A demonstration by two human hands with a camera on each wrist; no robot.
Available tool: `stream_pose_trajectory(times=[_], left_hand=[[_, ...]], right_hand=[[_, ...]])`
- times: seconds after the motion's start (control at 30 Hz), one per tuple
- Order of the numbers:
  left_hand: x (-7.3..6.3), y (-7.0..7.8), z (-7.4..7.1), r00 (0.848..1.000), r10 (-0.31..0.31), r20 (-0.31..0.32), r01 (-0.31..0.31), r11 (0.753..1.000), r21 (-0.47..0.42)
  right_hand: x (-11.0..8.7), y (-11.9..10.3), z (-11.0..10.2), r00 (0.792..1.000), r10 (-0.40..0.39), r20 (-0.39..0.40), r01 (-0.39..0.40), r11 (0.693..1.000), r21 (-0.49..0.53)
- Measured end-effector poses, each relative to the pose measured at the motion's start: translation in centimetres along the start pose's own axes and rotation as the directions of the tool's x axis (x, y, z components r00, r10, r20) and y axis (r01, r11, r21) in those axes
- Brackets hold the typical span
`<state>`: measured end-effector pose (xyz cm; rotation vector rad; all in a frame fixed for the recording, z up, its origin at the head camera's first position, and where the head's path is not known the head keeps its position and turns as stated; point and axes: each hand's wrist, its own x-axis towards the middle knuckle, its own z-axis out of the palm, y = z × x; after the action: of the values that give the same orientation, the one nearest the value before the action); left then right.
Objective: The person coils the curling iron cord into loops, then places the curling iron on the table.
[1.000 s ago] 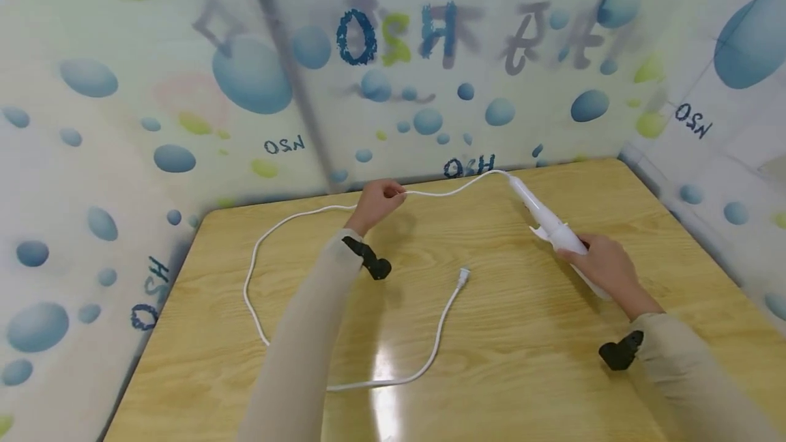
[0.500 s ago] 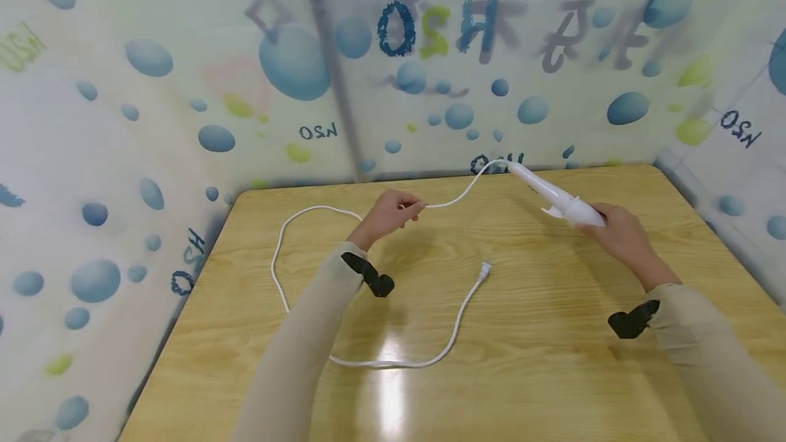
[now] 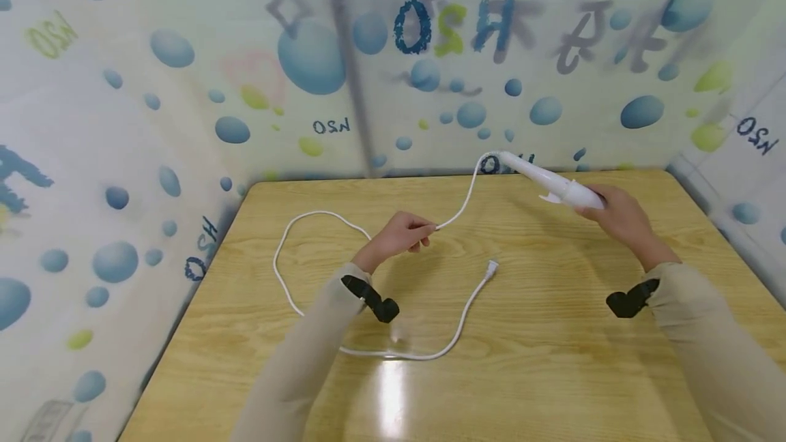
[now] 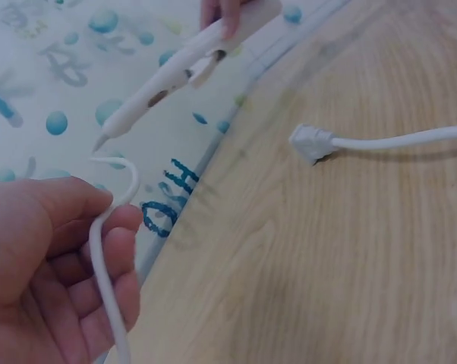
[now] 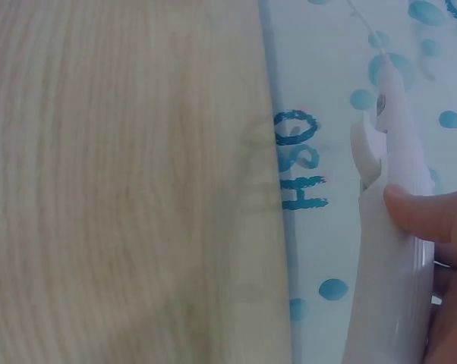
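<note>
While your left hand point(image 3: 399, 234) pinches the cord point(image 4: 99, 258), your right hand point(image 3: 623, 220) grips the slanting white wand point(image 3: 552, 181), tapered end point(image 3: 511, 159) forward-left.

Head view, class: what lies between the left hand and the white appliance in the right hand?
A curved stretch of the white cord runs from the left hand to the tip of the white appliance; the head view shows it.

Hands point(image 3: 398, 234) point(image 3: 623, 218): 2, one left, one right | sleeves point(image 3: 301, 360) point(image 3: 706, 340): 2, one left, one right | black wrist cameras point(image 3: 371, 299) point(image 3: 632, 299): 2, one each side | white wand point(image 3: 548, 178): 1 | lever point(image 5: 367, 145): 1 | white cord point(image 4: 399, 141): 1 | plug point(image 4: 312, 142): 1 | bench point(image 3: 552, 360): 1 | printed walls point(image 3: 383, 104) point(image 3: 55, 203) point(image 3: 721, 172): 3, back, left and right
</note>
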<state>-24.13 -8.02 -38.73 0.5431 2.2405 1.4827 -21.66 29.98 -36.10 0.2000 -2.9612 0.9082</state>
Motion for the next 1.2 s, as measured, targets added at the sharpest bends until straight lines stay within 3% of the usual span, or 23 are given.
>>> stream_pose_trajectory(times=[0.23, 0.57, 0.73, 0.83, 0.93, 1.0, 1.1, 1.2], left_hand=[[-0.4, 0.0, 1.4, 0.997, 0.043, 0.061, -0.04, 0.998, -0.055], [0.3, 0.6, 3.2, 0.983, 0.072, 0.169, -0.059, 0.995, -0.08], [1.0, 0.4, 3.3, 0.973, 0.088, 0.213, -0.069, 0.993, -0.095], [1.5, 0.3, 2.9, 0.965, 0.094, 0.244, -0.081, 0.995, -0.065], [1.8, 0.3, 2.1, 0.957, 0.088, 0.276, -0.088, 0.996, -0.014], [2.0, 0.4, 1.4, 0.952, 0.081, 0.294, -0.085, 0.996, 0.001], [2.2, 0.8, 0.1, 0.949, 0.084, 0.304, -0.088, 0.996, 0.002], [2.4, 1.4, -1.1, 0.953, 0.079, 0.291, -0.102, 0.993, 0.065]], right_hand=[[0.9, -1.4, -0.9, 0.995, -0.086, -0.043, 0.088, 0.995, 0.054], [0.5, -4.2, -2.5, 0.992, -0.127, 0.003, 0.123, 0.965, 0.234], [-0.3, -5.4, -2.9, 0.974, -0.226, -0.017, 0.222, 0.94, 0.26], [-1.0, -6.0, -3.1, 0.958, -0.286, 0.016, 0.269, 0.92, 0.284], [-1.7, -6.5, -3.2, 0.936, -0.342, 0.076, 0.306, 0.903, 0.302], [-2.2, -6.8, -3.2, 0.911, -0.394, 0.12, 0.339, 0.883, 0.325], [-2.6, -6.9, -2.9, 0.855, -0.485, 0.183, 0.398, 0.841, 0.367], [-2.9, -6.8, -2.5, 0.801, -0.539, 0.26, 0.409, 0.81, 0.42]])
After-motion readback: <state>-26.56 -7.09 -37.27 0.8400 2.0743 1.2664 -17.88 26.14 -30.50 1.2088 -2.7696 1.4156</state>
